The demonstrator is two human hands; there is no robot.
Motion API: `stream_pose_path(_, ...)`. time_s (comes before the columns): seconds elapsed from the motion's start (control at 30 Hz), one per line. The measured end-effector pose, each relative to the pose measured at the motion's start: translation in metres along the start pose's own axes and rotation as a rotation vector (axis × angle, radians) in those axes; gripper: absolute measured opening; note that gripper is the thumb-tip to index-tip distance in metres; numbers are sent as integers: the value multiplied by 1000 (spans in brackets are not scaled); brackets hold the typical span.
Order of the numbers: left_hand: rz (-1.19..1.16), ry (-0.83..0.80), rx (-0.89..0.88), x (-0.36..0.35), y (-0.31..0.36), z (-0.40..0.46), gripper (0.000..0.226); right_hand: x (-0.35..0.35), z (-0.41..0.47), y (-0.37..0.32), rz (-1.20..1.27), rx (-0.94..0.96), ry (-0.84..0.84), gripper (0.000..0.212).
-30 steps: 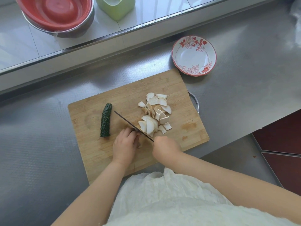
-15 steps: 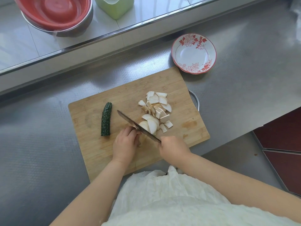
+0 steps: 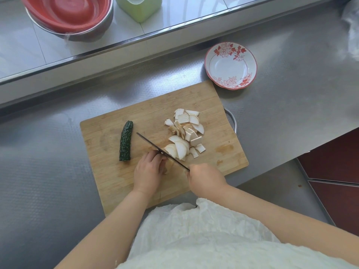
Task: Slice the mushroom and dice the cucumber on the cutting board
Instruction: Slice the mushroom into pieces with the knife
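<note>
Steel counter [image 3: 48, 171], textured, bearing all items below. Red basin [image 3: 66, 10] nested in a steel bowl [image 3: 87, 34], far left on the tiled ledge; pale green container [image 3: 138, 7] beside it. Bamboo cutting board [image 3: 108, 138], set at a slant, metal handle loop at its right edge. Cucumber piece [image 3: 126, 141], dark green, bumpy, uncut, lying on the board's left part, well apart from the hands. Left hand [image 3: 148, 170], fingers curled down over the remaining mushroom piece [image 3: 169, 164], pressing it to the board. Knife [image 3: 155, 147], blade seen edge-on, slanting from near the cucumber to the right hand, touching the left fingers. Mushroom slices [image 3: 185, 133], white with brown edges, heaped just right of the blade. Right hand [image 3: 205, 177], closed around the knife handle at the board's near edge. Floral-rimmed shallow dish [image 3: 230, 65], red on white, beyond the board's right corner.
</note>
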State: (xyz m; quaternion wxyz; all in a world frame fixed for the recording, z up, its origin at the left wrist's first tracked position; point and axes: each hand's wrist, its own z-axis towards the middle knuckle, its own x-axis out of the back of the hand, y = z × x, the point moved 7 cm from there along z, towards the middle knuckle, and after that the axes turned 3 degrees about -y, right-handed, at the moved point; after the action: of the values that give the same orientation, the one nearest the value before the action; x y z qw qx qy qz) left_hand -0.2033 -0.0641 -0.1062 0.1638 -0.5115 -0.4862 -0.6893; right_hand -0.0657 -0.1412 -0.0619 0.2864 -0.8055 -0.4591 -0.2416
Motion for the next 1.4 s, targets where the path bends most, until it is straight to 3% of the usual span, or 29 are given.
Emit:
stream_pose_path(0.57,35,-19,6,-1,0,2,26,-4,20,-11,35,-66,-43,20)
stream_pose_path(0.9,-6,15,-8,7,2,-3,23,-3,32,12,276,-92,-73,27)
stream_pose_path(1.17,7,-42,12,3,-4,-3,29,4,6,1,22,28,93,29)
stream_pose_path(1.4,40,14,-29,11,4,-2,30,-3,-6,-9,-73,25,86,19)
